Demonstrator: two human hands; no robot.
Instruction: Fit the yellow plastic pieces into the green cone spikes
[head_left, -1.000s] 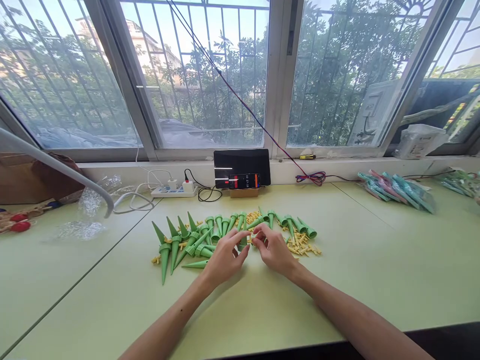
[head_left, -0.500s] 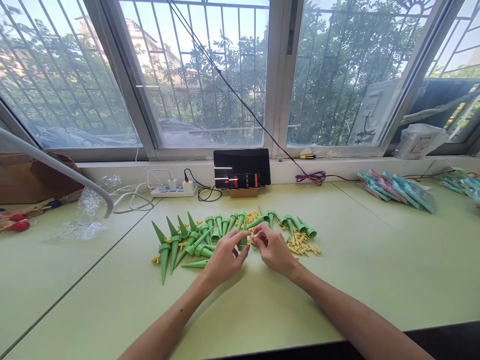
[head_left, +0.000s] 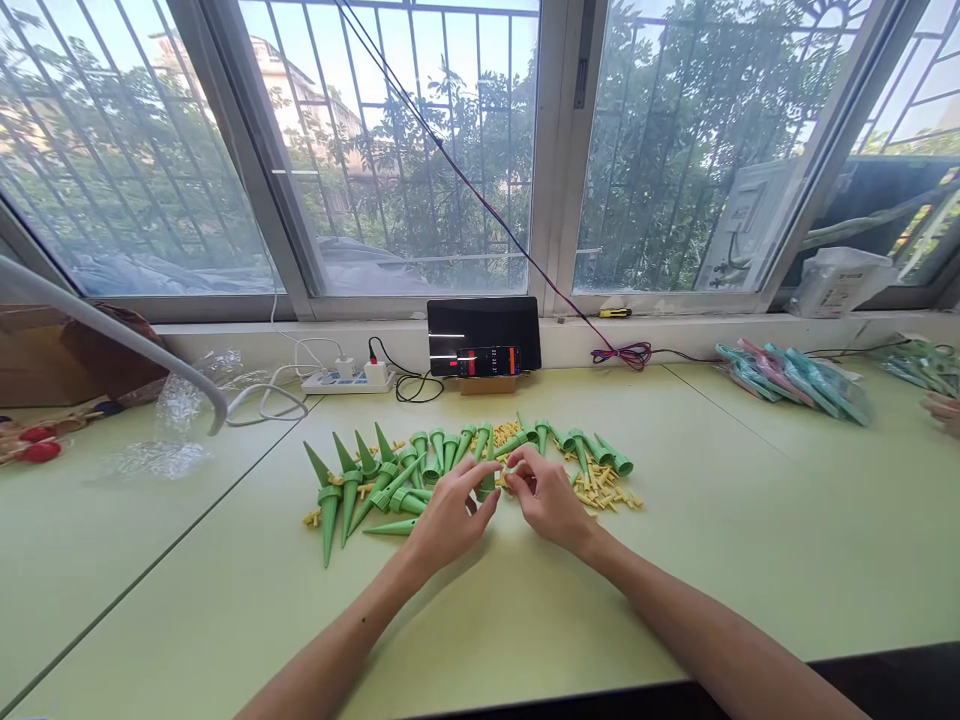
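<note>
In the head view, my left hand (head_left: 454,508) curls its thumb and index finger around a green watering spike (head_left: 487,487), which shows between them. Close to it, my right hand (head_left: 551,500) is closed in a pinch at the spike's right side; what its fingertips hold is too small and hidden to name. Green watering spikes (head_left: 330,520) lie in a wide row beyond and left of my hands, some with a second cone pointing up behind. Small yellow T-shaped plastic valves (head_left: 600,488) are heaped among them and to the right.
A tablet (head_left: 484,325) with a phone (head_left: 489,361) before it leans at the sill. A power strip (head_left: 346,381) with cables stands left of them. Bagged packets (head_left: 791,380) lie at the right; another person's hand (head_left: 943,412) shows at the right edge. Crumpled plastic (head_left: 161,455) lies at left.
Both my hands have stayed almost still, fingers together over the spike. Another person's hand has come into view at the right edge, beside the bagged packets there, which have shifted.
</note>
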